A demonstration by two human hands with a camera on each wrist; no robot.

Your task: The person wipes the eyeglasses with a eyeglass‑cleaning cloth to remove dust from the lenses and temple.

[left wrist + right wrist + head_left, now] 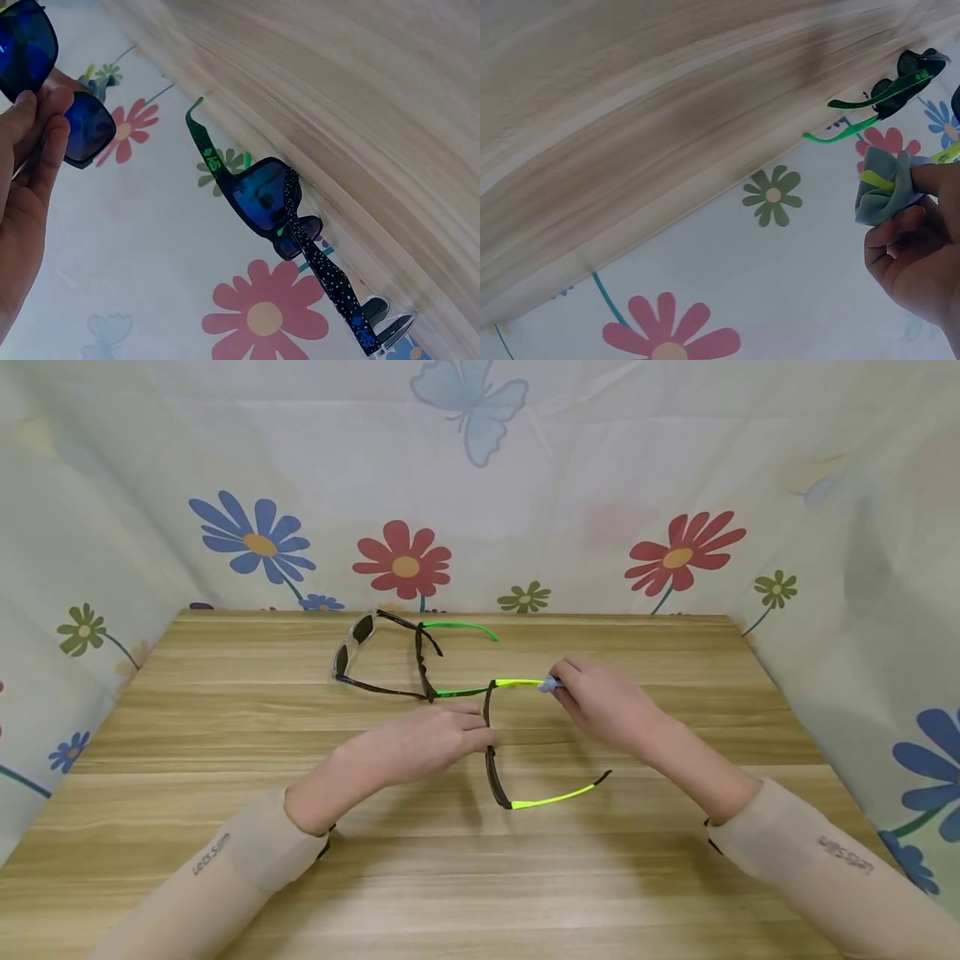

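Note:
My left hand pinches a pair of dark-framed sunglasses with neon yellow temples near the bridge. In the left wrist view, blue lenses show on both sides of the fingers. The temples point right, held above the table. My right hand pinches a grey-blue cloth wrapped around the far temple, whose yellow end pokes out of the folds in the right wrist view. The near temple hangs free with its black tip bare.
Behind the left hand, sunglasses with green temples stand on the wooden table. Touching or close to them on the left is a clear-framed pair with dark speckled temples. A flowered cloth backdrop rises behind and at both sides.

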